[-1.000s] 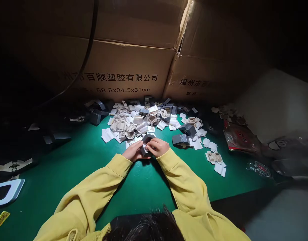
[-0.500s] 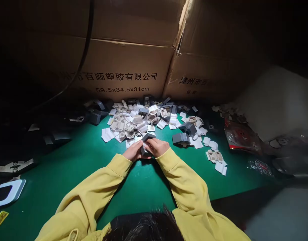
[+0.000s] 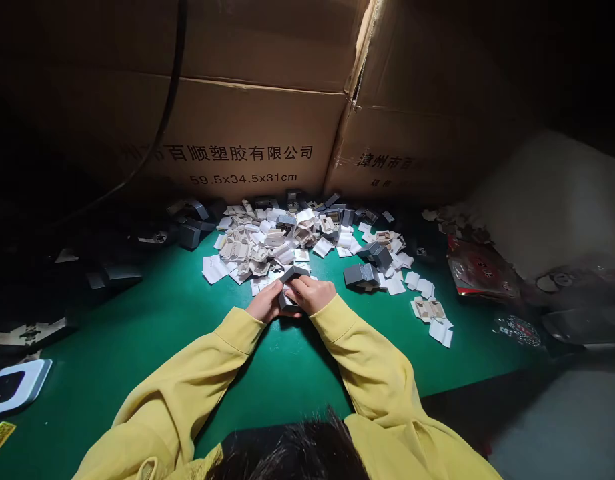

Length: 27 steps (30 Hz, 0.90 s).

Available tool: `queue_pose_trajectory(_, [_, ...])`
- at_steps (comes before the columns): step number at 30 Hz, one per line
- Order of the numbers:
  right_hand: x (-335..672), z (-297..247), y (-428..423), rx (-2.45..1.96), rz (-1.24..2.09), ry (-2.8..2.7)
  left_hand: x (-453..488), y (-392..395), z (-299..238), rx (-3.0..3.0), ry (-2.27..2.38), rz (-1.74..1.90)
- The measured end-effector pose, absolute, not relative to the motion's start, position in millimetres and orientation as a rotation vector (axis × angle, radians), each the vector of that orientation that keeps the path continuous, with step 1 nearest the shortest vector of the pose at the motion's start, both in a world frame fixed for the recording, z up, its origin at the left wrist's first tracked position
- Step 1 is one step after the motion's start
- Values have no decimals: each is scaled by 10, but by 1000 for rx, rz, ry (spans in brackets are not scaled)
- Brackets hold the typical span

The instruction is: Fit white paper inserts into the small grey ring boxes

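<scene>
A small dark grey hinged box point(image 3: 293, 273) is held over the green table in front of me, its lid raised and a pale inside partly showing. My left hand point(image 3: 265, 304) is wrapped round the box from the left side and below. From the right, my right hand point(image 3: 315, 294) has its bent fingers in the opening between lid and base, gripping the box there; its fingertips are hidden. Just beyond the hands lies a heap of white and beige folded card inserts point(image 3: 247, 250). Another grey box point(image 3: 361, 275) rests to the right of my hands.
Large cardboard cartons point(image 3: 247, 127) wall off the back, with a dark cable point(image 3: 172, 100) hanging before them. More dark boxes point(image 3: 190, 233) lie at the back left. A white phone-like device point(image 3: 35, 380) sits at the left edge, and a red plastic packet point(image 3: 480, 270) at the right.
Both hands stay at nearly the same spot with the box. The box has tilted slightly, and the right hand has shifted a little to the left.
</scene>
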State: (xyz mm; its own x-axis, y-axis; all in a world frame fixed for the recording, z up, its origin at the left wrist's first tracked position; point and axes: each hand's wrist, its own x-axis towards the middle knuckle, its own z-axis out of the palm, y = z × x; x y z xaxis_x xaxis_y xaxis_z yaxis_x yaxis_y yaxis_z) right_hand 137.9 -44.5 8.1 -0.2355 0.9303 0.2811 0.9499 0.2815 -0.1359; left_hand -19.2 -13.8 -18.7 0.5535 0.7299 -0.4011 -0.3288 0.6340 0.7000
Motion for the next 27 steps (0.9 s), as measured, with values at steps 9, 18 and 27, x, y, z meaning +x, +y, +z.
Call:
queue_pose_trajectory(9, [1401, 35, -453, -1728, -57, -2261, -178, -204, -171, 566, 734, 710])
queue_pose_trajectory(18, [1466, -17, -445, -1382, -43, -2037, -133, -153, 63, 406, 797, 723])
queue_pose_trajectory(27, [1451, -116, -435, -1366, 88, -1980, -422, 34, 279, 139, 703, 1024])
